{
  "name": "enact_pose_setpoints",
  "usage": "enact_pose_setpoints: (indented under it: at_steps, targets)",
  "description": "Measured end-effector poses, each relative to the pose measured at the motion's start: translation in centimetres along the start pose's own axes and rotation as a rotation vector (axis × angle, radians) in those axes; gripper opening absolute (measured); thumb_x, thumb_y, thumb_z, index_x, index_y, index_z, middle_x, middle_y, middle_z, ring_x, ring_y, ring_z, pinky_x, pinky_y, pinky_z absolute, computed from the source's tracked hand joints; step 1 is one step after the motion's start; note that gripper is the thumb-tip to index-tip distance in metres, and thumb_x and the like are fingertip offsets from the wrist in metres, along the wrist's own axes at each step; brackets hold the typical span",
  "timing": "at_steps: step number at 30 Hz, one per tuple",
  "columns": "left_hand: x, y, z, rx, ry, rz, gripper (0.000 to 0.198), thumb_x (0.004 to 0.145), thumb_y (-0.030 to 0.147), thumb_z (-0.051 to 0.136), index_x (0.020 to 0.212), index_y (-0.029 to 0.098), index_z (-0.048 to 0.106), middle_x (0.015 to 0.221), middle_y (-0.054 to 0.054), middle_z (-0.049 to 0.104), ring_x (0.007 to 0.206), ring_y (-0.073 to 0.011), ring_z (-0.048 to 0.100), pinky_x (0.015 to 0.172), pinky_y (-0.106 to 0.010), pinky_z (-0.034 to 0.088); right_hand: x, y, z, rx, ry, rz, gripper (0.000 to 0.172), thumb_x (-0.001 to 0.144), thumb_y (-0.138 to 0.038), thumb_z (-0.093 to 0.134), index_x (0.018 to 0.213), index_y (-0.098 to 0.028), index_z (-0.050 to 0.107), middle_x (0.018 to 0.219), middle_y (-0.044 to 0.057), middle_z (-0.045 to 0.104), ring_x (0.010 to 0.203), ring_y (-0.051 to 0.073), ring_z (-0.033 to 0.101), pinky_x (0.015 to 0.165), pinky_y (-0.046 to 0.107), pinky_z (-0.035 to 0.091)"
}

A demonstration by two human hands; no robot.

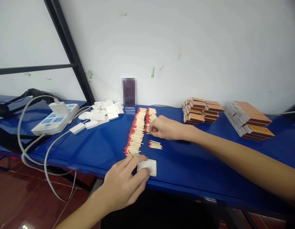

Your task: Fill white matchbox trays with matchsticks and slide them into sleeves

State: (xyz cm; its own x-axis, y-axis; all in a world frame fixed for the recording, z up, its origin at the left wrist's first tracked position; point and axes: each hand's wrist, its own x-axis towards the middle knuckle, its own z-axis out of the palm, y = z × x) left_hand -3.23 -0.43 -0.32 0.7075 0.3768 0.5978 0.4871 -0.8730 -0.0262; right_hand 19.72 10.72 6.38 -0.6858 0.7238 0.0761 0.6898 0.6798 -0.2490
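Note:
My left hand point(127, 181) rests at the table's front edge, with thumb and fingers curled around a small white matchbox tray point(152, 166). At the second row of matches point(151, 114), my right hand point(164, 128) has its fingers pinched together. A matchstick point(147, 133) seems to poke out under those fingertips, though most of the pinch is hidden. Left of it runs a longer row of red-headed matches point(136, 132). Between my two hands lies a small separate group of several matches point(155, 145), side by side with heads to the left.
White empty trays point(103, 114) are heaped at the back left, near a power strip point(56, 119) with white cables. Two stacks of matchboxes, one nearer point(197, 109) and one farther right point(252, 119), stand along the wall. A dark pixelated rectangle point(129, 92) leans there too.

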Motion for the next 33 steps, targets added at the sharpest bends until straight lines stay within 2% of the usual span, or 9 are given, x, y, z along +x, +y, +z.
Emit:
enact_pose_setpoints:
  at_steps: [5,11,17,22,29,33]
  targets:
    - [-0.02,-0.04,-0.01,-0.001,-0.010,0.001,0.013,0.091,0.012,0.052,0.101,0.016,0.059,0.115,-0.012,0.059,0.089,-0.0224,0.058,0.074,-0.033,0.050,-0.02,0.05,0.15,0.000,0.003,-0.026,0.019,0.071,0.000,0.051,0.060,-0.016,0.052,0.055,-0.006,0.047,0.053,0.008,0.037,0.055,0.024,0.026]
    - [0.00,-0.13,0.17,0.007,-0.014,-0.005,0.012,0.092,0.013,0.052,0.101,0.017,0.059,0.115,-0.012,0.060,0.089,-0.0222,0.058,0.073,-0.032,0.049,0.01,0.06,0.08,0.020,-0.017,-0.038,0.017,0.073,-0.003,0.052,0.063,-0.016,0.056,0.057,-0.005,0.052,0.054,0.008,0.038,0.056,0.024,0.027]
    - [-0.14,-0.09,0.11,0.009,-0.007,0.000,0.011,0.091,0.013,0.053,0.100,0.017,0.059,0.115,-0.012,0.060,0.088,-0.0221,0.058,0.072,-0.032,0.049,0.07,0.16,0.09,-0.038,0.039,0.001,0.019,0.073,-0.004,0.053,0.058,-0.016,0.050,0.054,-0.006,0.043,0.053,0.007,0.035,0.055,0.025,0.023]
    - [-0.20,-0.11,0.11,0.002,-0.011,0.002,0.012,0.091,0.012,0.053,0.100,0.016,0.058,0.115,-0.012,0.059,0.088,-0.0222,0.057,0.073,-0.033,0.049,0.05,0.20,0.09,-0.080,0.024,0.005,0.024,0.073,-0.005,0.053,0.054,-0.017,0.044,0.053,-0.006,0.038,0.053,0.008,0.030,0.054,0.026,0.021]
    - [-0.01,-0.15,0.12,-0.015,-0.009,0.004,0.013,0.090,0.011,0.054,0.102,0.015,0.059,0.115,-0.012,0.059,0.089,-0.0225,0.056,0.073,-0.033,0.048,0.08,-0.19,0.46,-0.137,0.030,0.168,0.016,0.072,-0.007,0.053,0.060,-0.017,0.055,0.057,-0.002,0.052,0.054,0.009,0.037,0.053,0.027,0.022]
    - [0.06,-0.09,0.02,-0.023,-0.009,-0.001,0.013,0.090,0.010,0.054,0.101,0.015,0.059,0.114,-0.012,0.059,0.087,-0.0218,0.055,0.072,-0.033,0.047,0.01,-0.27,0.51,-0.139,0.034,0.194,0.013,0.072,-0.009,0.054,0.063,-0.017,0.057,0.063,-0.001,0.058,0.055,0.009,0.042,0.053,0.025,0.024]
